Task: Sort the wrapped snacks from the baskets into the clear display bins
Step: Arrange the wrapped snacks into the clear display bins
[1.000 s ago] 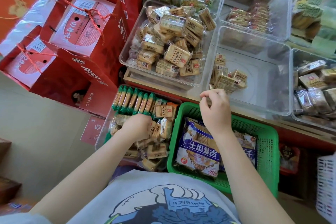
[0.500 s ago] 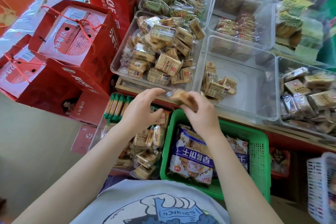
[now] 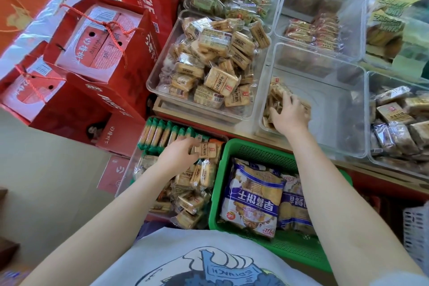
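My left hand reaches into the low clear tray of small tan wrapped snacks, and its fingertips curl onto one red-labelled packet. My right hand is inside the nearly bare clear display bin. Its fingers are spread and rest on the small pile of tan snacks in the bin's near left corner. Nothing shows inside that hand.
A full clear bin of tan packets stands left of the sparse one, with more bins behind and to the right. A green basket holds big blue biscuit bags. Red gift bags crowd the left, and a white basket sits at the right edge.
My right hand carried a snack from in front of my chest forward into the clear bin and spread its fingers on the pile. My left hand dropped back into the tray onto a packet.
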`<act>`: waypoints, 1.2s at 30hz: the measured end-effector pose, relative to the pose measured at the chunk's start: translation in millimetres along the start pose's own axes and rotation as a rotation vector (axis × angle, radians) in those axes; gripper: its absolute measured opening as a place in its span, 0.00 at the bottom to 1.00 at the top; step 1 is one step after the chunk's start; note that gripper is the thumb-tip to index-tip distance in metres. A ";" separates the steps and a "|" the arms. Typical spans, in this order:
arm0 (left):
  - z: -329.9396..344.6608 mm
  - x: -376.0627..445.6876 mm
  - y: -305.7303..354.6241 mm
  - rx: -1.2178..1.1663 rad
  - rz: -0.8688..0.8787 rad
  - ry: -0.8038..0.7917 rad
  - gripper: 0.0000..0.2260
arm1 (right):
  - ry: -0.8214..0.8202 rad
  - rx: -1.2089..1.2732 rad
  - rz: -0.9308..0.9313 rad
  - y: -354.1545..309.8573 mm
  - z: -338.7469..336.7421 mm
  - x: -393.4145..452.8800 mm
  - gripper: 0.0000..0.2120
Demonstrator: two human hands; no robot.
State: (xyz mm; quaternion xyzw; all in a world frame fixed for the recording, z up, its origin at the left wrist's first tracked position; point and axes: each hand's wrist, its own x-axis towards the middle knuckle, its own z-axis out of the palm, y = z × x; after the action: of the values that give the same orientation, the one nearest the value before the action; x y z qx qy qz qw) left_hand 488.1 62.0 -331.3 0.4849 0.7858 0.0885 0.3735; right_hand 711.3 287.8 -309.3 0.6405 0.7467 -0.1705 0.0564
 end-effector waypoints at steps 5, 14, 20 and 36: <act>8.7 9.7 -5.0 0.051 -0.063 -0.066 0.17 | -0.089 -0.059 0.054 3.1 -1.2 2.7 0.36; 42.2 32.9 2.0 0.191 -0.010 -0.053 0.30 | 0.453 0.356 -0.441 -47.6 24.8 -94.6 0.09; 58.5 52.5 -0.8 0.425 -0.029 -0.095 0.37 | 0.045 0.404 -0.392 -35.5 63.6 -132.5 0.07; -2.4 -7.9 36.1 0.125 0.414 0.309 0.25 | -0.292 0.920 0.007 -29.1 27.5 -142.7 0.18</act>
State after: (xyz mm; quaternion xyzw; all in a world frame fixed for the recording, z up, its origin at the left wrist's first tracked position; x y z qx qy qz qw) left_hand 513.6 74.5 -307.5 0.6382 0.7216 0.1872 0.1923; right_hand 703.9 141.5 -286.6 0.5707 0.5761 -0.5710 -0.1281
